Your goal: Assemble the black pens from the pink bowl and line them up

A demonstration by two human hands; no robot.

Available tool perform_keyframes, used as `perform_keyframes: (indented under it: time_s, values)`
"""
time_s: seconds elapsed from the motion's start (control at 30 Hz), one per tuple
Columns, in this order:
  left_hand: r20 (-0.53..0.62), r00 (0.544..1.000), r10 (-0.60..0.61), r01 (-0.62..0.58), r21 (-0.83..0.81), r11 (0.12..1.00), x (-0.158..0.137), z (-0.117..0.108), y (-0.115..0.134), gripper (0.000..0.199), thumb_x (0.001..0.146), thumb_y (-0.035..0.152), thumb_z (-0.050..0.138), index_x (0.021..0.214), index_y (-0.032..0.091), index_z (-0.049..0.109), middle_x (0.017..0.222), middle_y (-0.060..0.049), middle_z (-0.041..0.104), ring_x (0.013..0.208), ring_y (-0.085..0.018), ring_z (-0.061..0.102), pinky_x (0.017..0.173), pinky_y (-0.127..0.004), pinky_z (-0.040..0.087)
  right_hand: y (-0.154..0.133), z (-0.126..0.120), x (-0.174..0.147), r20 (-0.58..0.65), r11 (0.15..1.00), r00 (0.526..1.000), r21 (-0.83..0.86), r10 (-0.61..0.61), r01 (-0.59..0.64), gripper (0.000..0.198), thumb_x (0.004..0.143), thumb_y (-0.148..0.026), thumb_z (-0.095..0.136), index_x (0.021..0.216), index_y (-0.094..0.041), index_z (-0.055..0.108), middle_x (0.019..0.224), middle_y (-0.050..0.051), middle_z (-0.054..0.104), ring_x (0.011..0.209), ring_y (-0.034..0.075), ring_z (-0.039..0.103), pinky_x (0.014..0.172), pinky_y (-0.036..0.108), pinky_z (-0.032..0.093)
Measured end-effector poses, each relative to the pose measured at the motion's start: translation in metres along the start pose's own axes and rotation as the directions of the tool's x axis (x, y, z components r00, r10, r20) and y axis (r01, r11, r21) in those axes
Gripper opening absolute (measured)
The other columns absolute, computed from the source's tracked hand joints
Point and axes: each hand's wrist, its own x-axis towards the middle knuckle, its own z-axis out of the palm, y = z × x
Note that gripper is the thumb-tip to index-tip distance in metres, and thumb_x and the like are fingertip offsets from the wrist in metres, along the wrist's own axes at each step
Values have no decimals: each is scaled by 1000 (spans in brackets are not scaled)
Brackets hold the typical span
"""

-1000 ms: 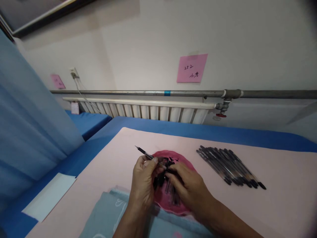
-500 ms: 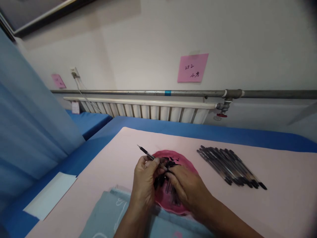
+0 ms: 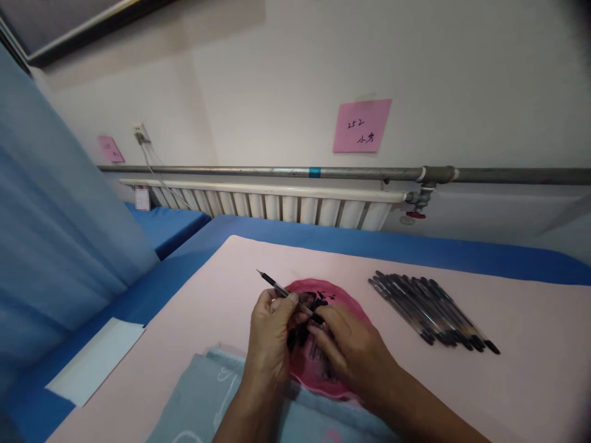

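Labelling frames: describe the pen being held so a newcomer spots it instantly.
On the pale pink mat, find the red dish under both hands. The pen angles up-left from the left hand; unlike the row of pens lying right, it is lifted.

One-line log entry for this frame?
left hand: holds pen | right hand: at pen's rear end, over red dish | pen pile: right, untouched

single head cam; looks forward and down, close above both hands; wall radiator (image 3: 277, 206) beyond them
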Motion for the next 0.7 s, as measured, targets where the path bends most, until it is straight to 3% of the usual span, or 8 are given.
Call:
perform_keyframes:
  time_s: [0.37, 0.7]
  values:
    - [32, 999, -6, 5, 23, 1000, 0, -3, -5, 26, 70, 27, 71, 80, 17, 50, 61, 5, 59, 51, -6, 56, 53, -17, 44, -2, -3, 1, 57, 994, 996, 91, 62, -67, 14, 91, -23, 43, 92, -17, 56, 78, 7, 63, 72, 20, 60, 62, 33, 47]
    - [32, 999, 22, -23, 44, 999, 2, -3, -6, 27, 69, 27, 72, 80, 15, 50, 64, 4, 62, 52, -6, 56, 55, -17, 45, 3, 4, -3, 20, 998, 1000, 60, -22, 21, 20, 93, -19, 37, 87, -17, 56, 72, 5, 62, 65, 18, 59, 59, 30, 46]
